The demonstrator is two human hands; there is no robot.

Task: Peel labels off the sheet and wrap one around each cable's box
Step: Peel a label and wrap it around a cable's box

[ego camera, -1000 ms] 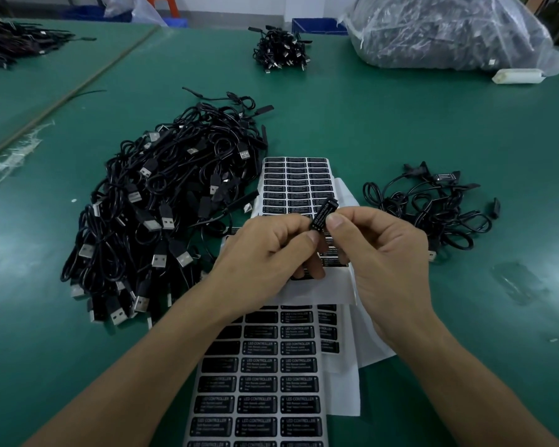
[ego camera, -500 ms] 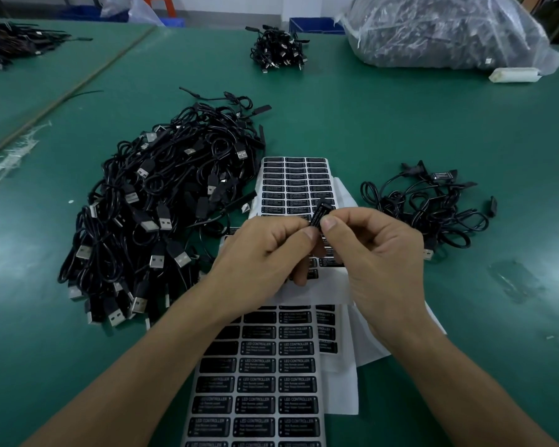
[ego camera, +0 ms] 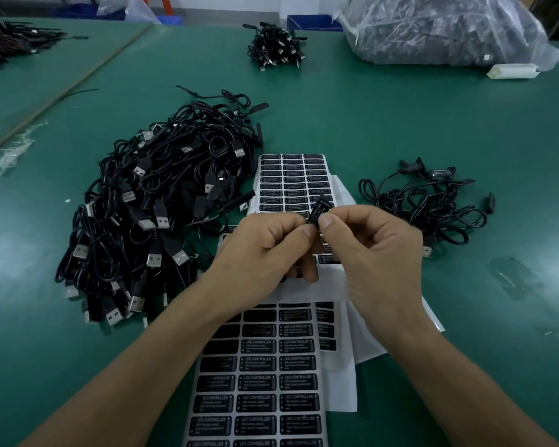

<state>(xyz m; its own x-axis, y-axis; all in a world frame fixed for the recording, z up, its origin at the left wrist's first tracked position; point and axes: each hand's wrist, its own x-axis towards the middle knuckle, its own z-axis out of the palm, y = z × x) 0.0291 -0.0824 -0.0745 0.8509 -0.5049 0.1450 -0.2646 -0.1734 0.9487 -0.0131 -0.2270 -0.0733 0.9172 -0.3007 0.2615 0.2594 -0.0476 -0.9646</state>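
While pinching the box point(ego camera: 318, 210) centre frame with left hand point(ego camera: 265, 250) and right hand point(ego camera: 380, 253), kinda covering label sheets point(ego camera: 262, 388); cable heap point(ego camera: 155, 208) left, smaller tangle point(ego camera: 428, 204) right.

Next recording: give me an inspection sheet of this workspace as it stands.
Surface: green table.
Job's things: near label sheet, rows of black labels; far label sheet beyond the hands; small black box, printed face showing.
Clutter: white backing paper under the sheets; white block by the bag.
Hands: left hand and right hand both pinch the box.
Cables: large pile left; small pile right; bundle far side.
Surroundings: clear bag of cables; blue bin.
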